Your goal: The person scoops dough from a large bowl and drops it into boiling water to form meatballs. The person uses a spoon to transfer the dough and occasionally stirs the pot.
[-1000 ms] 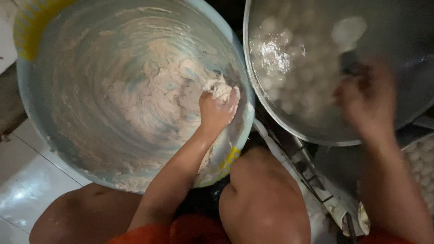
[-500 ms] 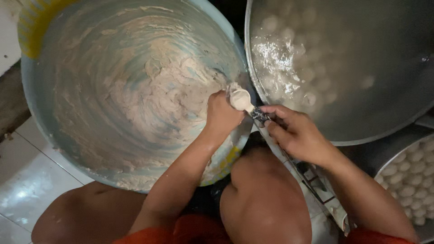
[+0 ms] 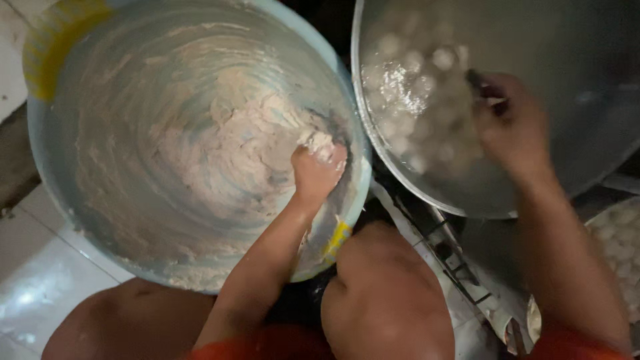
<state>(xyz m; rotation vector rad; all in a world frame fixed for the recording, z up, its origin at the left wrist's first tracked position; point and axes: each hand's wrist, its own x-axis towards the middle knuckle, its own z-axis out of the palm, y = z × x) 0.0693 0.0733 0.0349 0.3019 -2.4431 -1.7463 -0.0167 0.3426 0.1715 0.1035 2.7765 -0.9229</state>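
A large pale blue basin (image 3: 47, 167) with yellow patches holds a smeared, pale paste (image 3: 227, 153). My left hand (image 3: 317, 170) is inside it near the right wall, fingers closed around a lump of that paste. My right hand (image 3: 510, 127) reaches over a big metal pot (image 3: 587, 80) of steaming water in which several pale round balls (image 3: 407, 87) float. It grips a dark-handled spoon (image 3: 483, 87) above the water; the spoon's bowl is hidden.
My bare knees (image 3: 383, 293) sit under the basin and pot. A metal stand (image 3: 453, 253) runs beneath the pot. At the lower right a tray (image 3: 620, 247) holds several round balls. White floor tiles (image 3: 33, 280) lie at the lower left.
My right hand went from meeting the left at the basin's rim back over the pot with the spoon. The left hand dipped back into the paste.
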